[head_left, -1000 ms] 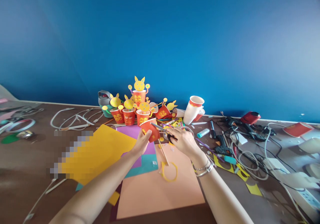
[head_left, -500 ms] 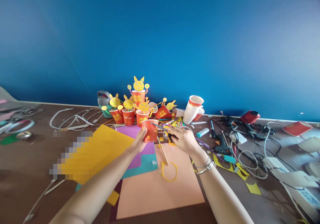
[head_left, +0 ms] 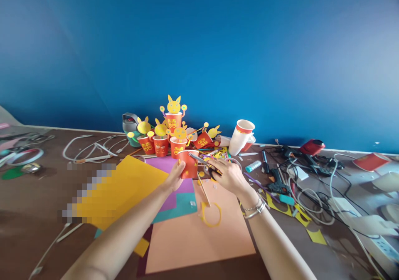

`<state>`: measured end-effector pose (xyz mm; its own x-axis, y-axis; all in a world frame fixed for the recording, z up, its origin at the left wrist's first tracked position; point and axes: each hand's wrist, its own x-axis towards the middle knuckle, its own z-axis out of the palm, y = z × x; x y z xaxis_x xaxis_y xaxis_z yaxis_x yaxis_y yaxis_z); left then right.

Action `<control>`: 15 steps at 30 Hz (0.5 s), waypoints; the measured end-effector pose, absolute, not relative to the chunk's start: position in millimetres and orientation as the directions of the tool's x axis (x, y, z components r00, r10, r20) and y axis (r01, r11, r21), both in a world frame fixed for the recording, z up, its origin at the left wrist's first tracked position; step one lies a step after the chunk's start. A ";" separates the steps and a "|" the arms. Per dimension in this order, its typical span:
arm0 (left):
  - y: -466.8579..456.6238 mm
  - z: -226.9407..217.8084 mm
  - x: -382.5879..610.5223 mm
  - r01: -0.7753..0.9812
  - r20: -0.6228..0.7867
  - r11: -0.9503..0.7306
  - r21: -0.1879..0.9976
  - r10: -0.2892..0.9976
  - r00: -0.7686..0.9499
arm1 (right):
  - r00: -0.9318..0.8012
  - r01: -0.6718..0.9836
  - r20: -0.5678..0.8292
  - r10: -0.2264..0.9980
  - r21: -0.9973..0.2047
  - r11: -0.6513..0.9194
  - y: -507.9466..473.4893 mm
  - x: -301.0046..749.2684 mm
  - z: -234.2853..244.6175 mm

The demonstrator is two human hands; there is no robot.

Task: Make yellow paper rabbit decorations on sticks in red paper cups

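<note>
My left hand (head_left: 175,177) grips a red paper cup (head_left: 190,166) by its left side, above the colored paper sheets. In my right hand (head_left: 229,174) is a pair of scissors (head_left: 202,161) with dark handles, its blades pointing left at the cup's upper wall near the rim. Whether the blades have cut into the wall I cannot tell. Below the hands lie a peach paper sheet (head_left: 199,242), a yellow ring-shaped paper scrap (head_left: 212,225) and a thin stick (head_left: 204,190).
Behind stand several red cups with yellow paper animal heads (head_left: 173,105). A stack of white cups (head_left: 239,140) leans at the back right. Glue gun (head_left: 277,182), cables and a power strip (head_left: 382,246) lie right; a yellow sheet (head_left: 121,188) lies left.
The cup in my left hand has turned slightly and the scissors' blades have parted a little at its rim. Both arms stay nearly in place.
</note>
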<state>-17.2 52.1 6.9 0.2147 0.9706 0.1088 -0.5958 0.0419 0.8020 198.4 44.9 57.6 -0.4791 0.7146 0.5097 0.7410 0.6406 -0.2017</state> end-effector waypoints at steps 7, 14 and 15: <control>50.0 11.1 -15.0 -0.586 0.125 0.039 0.809 0.963 0.237 | -0.478 0.737 0.514 0.712 -0.206 0.643 47.0 198.4 55.2; 50.9 11.8 -16.6 -0.583 0.157 0.021 0.812 0.955 0.253 | -0.490 0.730 0.508 0.708 -0.205 0.652 46.1 200.4 56.3; 51.4 11.1 -17.2 -0.582 0.159 0.018 0.813 0.955 0.251 | -0.488 0.731 0.508 0.710 -0.207 0.650 46.1 200.6 56.2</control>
